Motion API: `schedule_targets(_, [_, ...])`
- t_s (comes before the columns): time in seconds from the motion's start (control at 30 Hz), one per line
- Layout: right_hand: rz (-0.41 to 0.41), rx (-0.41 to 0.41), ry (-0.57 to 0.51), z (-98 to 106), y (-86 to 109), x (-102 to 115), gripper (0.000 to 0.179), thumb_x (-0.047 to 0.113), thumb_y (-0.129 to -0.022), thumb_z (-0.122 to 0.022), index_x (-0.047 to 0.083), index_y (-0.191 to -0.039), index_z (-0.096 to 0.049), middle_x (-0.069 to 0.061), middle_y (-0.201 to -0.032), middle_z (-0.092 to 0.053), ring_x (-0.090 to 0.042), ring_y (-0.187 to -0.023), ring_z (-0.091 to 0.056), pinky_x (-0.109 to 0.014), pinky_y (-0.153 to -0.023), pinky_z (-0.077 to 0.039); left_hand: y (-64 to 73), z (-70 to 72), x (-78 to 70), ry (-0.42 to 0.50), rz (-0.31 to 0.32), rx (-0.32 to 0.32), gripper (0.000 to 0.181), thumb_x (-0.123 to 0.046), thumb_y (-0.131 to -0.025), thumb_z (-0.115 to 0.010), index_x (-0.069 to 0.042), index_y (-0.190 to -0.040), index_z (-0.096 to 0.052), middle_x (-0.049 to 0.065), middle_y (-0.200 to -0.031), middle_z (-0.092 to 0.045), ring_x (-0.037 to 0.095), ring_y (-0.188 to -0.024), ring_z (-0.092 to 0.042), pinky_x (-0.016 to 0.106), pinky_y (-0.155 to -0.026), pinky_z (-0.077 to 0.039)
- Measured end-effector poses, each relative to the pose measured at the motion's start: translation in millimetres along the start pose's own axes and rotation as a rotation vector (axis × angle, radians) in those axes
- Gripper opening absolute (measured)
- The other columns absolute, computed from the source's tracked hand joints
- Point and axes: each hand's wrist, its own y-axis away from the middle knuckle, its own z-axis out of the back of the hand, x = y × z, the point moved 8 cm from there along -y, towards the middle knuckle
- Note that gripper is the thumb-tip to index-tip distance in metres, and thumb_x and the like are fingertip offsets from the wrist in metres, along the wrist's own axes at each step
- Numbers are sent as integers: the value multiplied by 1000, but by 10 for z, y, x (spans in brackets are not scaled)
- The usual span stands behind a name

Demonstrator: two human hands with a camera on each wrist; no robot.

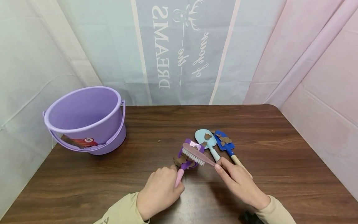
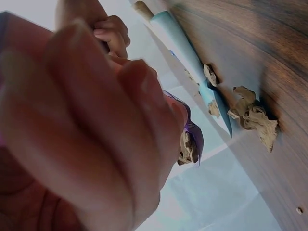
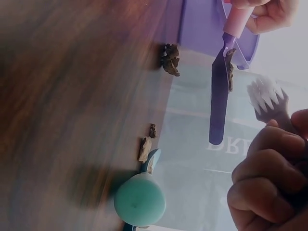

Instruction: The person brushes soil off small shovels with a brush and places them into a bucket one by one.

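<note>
My left hand (image 1: 159, 189) grips the pink handle (image 1: 179, 178) of a small purple toy shovel. Brown, crumpled flakes (image 1: 180, 160) lie on its blade (image 3: 219, 106), which is raised above the table in the right wrist view. In my right hand (image 1: 241, 183) is a brush (image 1: 205, 158) with a dull pink back and white bristles (image 3: 265, 94). From the head, the brush overlaps the purple blade, bristles toward it. Just beyond lie a light blue shovel (image 1: 200, 134) and a dark blue shovel (image 1: 222, 148), both bearing brown flakes.
A purple bucket (image 1: 105, 137) stands at the left of the dark wooden table (image 1: 279, 149), its handle hanging in front. A brown clump (image 2: 257, 118) sits on the tabletop near the shovels. Printed cloth (image 1: 237, 77) hangs along the table's back edge. Something dark lies under the right wrist.
</note>
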Motion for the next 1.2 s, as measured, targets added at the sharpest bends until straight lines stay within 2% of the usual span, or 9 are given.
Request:
schedule_targets(0.2, [50, 30, -27, -61, 6, 20, 18, 14, -93, -59, 26, -85, -51, 21, -61, -30, 8, -50, -28, -14, -45, -27, -1, 1, -9, -1, -2, -10, 20, -15, -68, -63, -15, -63, -43, -4, -54, -41, 14, -45, -46, 32, -41, -34])
schedule_targets(0.5, [120, -15, 7, -66, -3, 50, 21, 12, -87, -67, 25, -85, -51, 19, -61, -34, 8, -50, -32, -8, -46, -25, 11, 7, -32, 5, -12, 7, 19, -16, -68, -65, -13, -66, -46, -4, -54, -44, 13, -46, -48, 32, -41, -35])
schedule_targets(0.93, [52, -32, 62, -41, -7, -23, 20, 16, -86, -70, 24, -85, -52, 22, -60, -31, 9, -48, -28, -10, -43, -24, 35, 21, -75, -3, -19, 4, 19, -16, -69, -65, -13, -67, -46, -5, -53, -42, 12, -45, -46, 31, -41, -34])
schedule_targets(1.2, [-3, -75, 64, 27, -22, -84, 16, 14, -88, -67, 20, -88, -53, 19, -59, -37, 6, -48, -33, -16, -44, -29, 59, 18, -88, 7, -20, 11, 16, -15, -68, -64, -11, -70, -49, -3, -54, -46, 14, -45, -48, 31, -40, -34])
